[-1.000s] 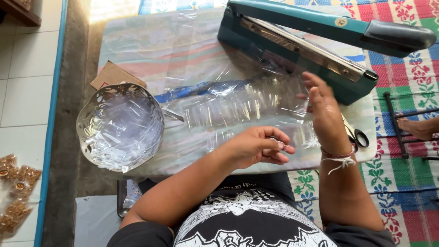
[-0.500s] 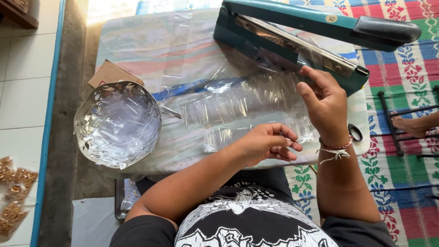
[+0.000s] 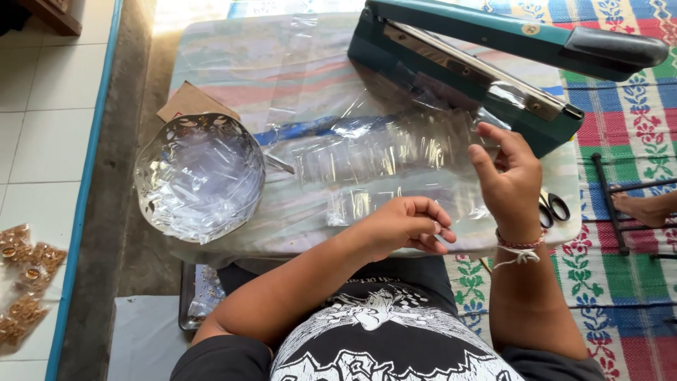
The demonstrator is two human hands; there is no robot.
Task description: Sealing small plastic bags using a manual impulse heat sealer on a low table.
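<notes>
A long strip of clear plastic bags (image 3: 381,159) lies across the low table (image 3: 233,63), its right end by the teal heat sealer (image 3: 458,77). My right hand (image 3: 511,180) pinches that right end just in front of the sealer's bar, thumb and fingers raised. My left hand (image 3: 405,226) rests at the table's near edge, its fingers curled on a small piece of the same clear plastic. The sealer's arm with its dark grey handle (image 3: 613,46) is lifted.
A perforated metal bowl (image 3: 201,176) full of clear bags stands at the left, with cardboard (image 3: 194,102) behind it. Scissors (image 3: 553,208) lie by my right wrist. Snack packets (image 3: 25,282) lie on the floor at the left. Another person's foot (image 3: 642,204) and a black frame (image 3: 610,197) are at the right.
My right hand moved from hovering open over the strip to gripping its right end by the sealer. The left hand stayed curled at the near edge. The view shifted slightly.
</notes>
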